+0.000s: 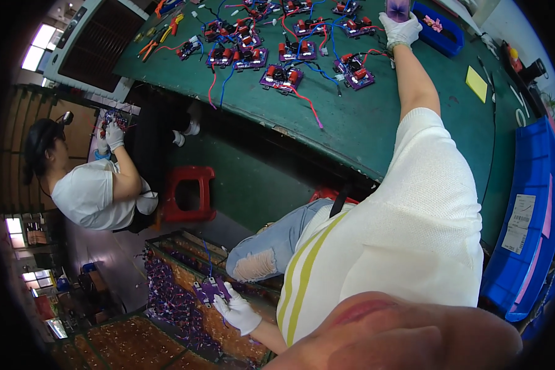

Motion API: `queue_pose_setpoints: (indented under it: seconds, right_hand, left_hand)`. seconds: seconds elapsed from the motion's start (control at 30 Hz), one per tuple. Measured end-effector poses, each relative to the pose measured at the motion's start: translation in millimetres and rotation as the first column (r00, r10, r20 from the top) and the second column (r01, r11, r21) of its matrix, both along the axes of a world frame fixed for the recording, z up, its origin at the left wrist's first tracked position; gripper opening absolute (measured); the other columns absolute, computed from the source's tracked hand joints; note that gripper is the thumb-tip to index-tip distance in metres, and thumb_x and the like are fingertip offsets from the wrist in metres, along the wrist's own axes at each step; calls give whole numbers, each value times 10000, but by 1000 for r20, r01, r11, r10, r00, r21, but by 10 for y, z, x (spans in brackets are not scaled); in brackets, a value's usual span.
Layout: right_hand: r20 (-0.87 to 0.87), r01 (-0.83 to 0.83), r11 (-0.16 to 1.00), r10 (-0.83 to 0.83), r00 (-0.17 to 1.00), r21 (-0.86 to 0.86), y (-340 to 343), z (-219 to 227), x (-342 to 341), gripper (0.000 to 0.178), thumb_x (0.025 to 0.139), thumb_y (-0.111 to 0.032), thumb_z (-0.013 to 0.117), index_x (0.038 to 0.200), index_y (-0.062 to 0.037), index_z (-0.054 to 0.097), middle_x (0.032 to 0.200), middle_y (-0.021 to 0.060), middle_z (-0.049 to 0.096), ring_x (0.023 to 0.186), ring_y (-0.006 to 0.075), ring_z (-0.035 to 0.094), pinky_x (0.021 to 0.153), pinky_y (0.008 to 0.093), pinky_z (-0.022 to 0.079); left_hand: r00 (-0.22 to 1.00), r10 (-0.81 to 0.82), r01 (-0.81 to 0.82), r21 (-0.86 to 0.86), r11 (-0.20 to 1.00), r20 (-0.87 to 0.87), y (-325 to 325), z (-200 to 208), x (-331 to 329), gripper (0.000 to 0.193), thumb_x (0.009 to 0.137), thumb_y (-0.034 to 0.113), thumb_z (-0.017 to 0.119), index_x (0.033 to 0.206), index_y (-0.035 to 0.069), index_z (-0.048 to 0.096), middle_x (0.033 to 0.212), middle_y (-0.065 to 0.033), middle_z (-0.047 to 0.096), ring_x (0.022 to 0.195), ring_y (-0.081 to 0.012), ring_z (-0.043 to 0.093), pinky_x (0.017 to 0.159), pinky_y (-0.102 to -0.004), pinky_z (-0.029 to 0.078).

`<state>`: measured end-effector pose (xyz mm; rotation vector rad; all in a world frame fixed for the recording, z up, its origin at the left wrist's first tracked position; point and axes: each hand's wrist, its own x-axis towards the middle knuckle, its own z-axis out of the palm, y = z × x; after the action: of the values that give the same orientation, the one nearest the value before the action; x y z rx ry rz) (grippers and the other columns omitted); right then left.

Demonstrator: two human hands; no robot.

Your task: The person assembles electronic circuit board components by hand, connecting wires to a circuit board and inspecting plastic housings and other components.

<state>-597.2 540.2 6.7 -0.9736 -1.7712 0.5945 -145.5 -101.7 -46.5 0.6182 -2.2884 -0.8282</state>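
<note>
My left hand (240, 313), in a white glove, grips the edge of a purple circuit board (211, 290) with light metal tabs and a blue wire rising from it. It holds the board over an open crate (188, 250) of boards. My right arm stretches out to the green table (376, 117). There my gloved right hand (402, 31) is closed around a flat, phone-like rectangle (398, 10) with a light purple face, cut off by the picture's upper edge. Near that hand lie several purple boards (282, 76) with red and black parts and loose red and blue wires.
A blue tray (439, 38) with pink bits sits beside my right hand. Pliers (166, 36) lie at the table's far left. A yellow pad (476, 84) and a large blue bin (524, 216) are on the right. A co-worker (95, 188) handles a board near a red stool (190, 192).
</note>
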Motion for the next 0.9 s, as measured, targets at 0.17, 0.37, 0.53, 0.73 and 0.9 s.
queue_pose_setpoints:
  seconds: [0.17,0.37,0.53,0.73,0.9]
  right_hand:
    - [-237,22,999,-28,971,-27,122,8,57,765,445,-396,815,1062,-27,553,1074,186,525,943,285,562,839,393,470]
    - [-743,-136,923,-195,640,-359,163,294,383,497,657,-213,727,991,87,513,784,144,575,681,201,584,555,286,516]
    - [-821,-525,655,-285,495,-544,815,-71,669,455,836,-385,393,841,56,503,678,126,503,539,233,499,644,380,522]
    - [-887,-825,332,-93,453,-457,714,-272,1052,547,889,-315,254,1153,141,404,1197,250,481,1076,376,513,914,494,441]
    - [-697,-698,-16,-36,716,-716,787,-322,1018,420,936,-210,275,1230,62,401,1184,228,511,1058,376,537,807,455,523]
  left_hand:
    - [950,187,57,730,681,-249,-133,-57,43,302,781,38,659,1029,-105,564,1051,-210,570,1000,-245,518,880,-331,423]
    - [928,262,112,870,480,-264,-49,43,34,309,831,1,571,1112,-106,501,1167,-209,508,1025,-233,512,909,-299,433]
    - [951,90,193,799,570,-295,-310,-277,163,299,874,5,488,1151,-99,449,1202,-218,460,1077,-257,487,926,-315,445]
    - [937,99,251,840,481,-336,-533,-309,198,322,887,47,484,1168,-93,411,1211,-234,436,1073,-283,492,892,-302,470]
    - [887,320,312,943,116,-333,-361,-37,64,341,896,93,485,1177,-63,372,1214,-238,429,1060,-305,502,852,-308,501]
